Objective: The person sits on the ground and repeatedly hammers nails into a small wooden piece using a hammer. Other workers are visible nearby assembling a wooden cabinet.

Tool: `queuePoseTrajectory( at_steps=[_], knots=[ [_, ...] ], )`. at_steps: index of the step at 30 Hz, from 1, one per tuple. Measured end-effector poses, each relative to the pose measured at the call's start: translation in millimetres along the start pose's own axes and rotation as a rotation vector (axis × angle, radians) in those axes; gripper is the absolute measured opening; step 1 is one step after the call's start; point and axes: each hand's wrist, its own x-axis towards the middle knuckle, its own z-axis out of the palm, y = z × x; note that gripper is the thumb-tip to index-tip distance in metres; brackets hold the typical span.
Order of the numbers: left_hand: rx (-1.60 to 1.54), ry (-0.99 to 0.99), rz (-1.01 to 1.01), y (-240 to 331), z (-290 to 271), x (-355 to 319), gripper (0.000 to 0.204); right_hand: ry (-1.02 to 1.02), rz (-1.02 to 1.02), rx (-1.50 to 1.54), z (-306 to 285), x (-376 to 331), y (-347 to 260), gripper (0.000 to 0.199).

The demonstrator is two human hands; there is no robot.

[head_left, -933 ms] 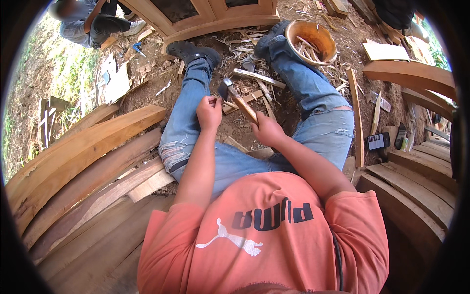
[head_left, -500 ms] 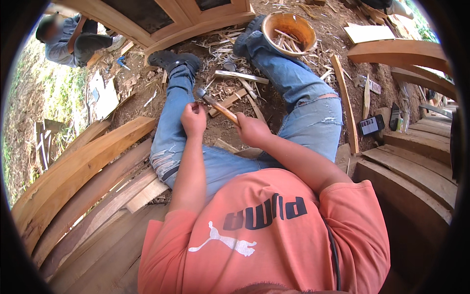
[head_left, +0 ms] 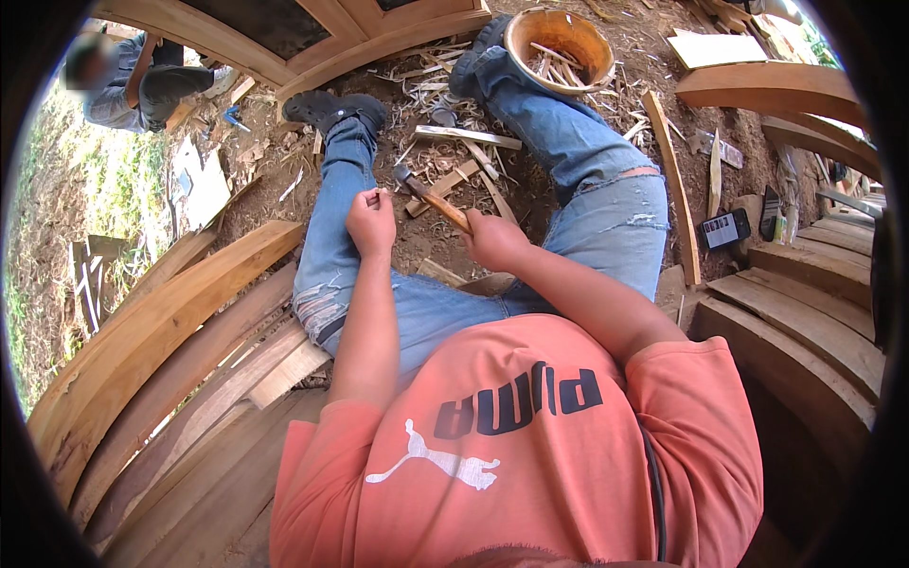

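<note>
The right hand (head_left: 494, 241) is gripping a hammer (head_left: 431, 197) by the lower end of its wooden handle, fingers wrapped fully round it, so the shaft is running up and to the left from the fist and the dark metal head is hanging above the dirt between the person's two jeans-clad legs (head_left: 568, 142). The left hand (head_left: 371, 220) is sitting just beside the hammer head, slightly to its left, and is pinched shut on something very small between thumb and fingertips (too small to make out, possibly a nail). The hammer is looking head-heavy and rigid: the steel end is likely carrying most of the weight, while the handle is dry, bare wood that should be giving a sure, non-slip hold. Holding near the tail of the handle, as the right hand is doing, is probably giving the most swing; a hold closer to the head would be trading force for control. Around the legs, wood shavings and offcuts (head_left: 464, 137) are lying scattered on the ground, a round orange basin (head_left: 518, 45) full of scraps is standing by the right foot, and curved wooden planks (head_left: 170, 322) are stacked at the person's left.
</note>
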Motion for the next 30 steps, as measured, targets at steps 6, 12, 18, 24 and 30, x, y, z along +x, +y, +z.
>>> queuePoseTrajectory(
  at_steps=[6,12,18,24,30],
  knots=[
    [0.023,-0.013,-0.018,9.7,-1.8,1.2,0.021,0.055,0.024,0.072,-17.4,-1.8,-23.2,0.027],
    [-0.029,0.011,-0.042,-0.7,-2.2,-0.3,0.022,-0.07,0.088,0.003,6.8,-0.3,-4.2,0.032],
    [-0.021,0.01,-0.068,8.8,0.4,0.5,0.022,0.091,0.03,0.099,-14.2,0.6,-21.8,0.03],
    [0.026,-0.002,-0.09,9.8,-2.4,-3.6,0.024,0.036,0.033,0.051,6.5,1.3,-7.3,0.029],
    [0.076,0.008,0.016,7.3,0.6,-3.8,0.022,0.055,-0.019,0.041,-10.7,-3.7,-26.6,0.028]
  ],
)
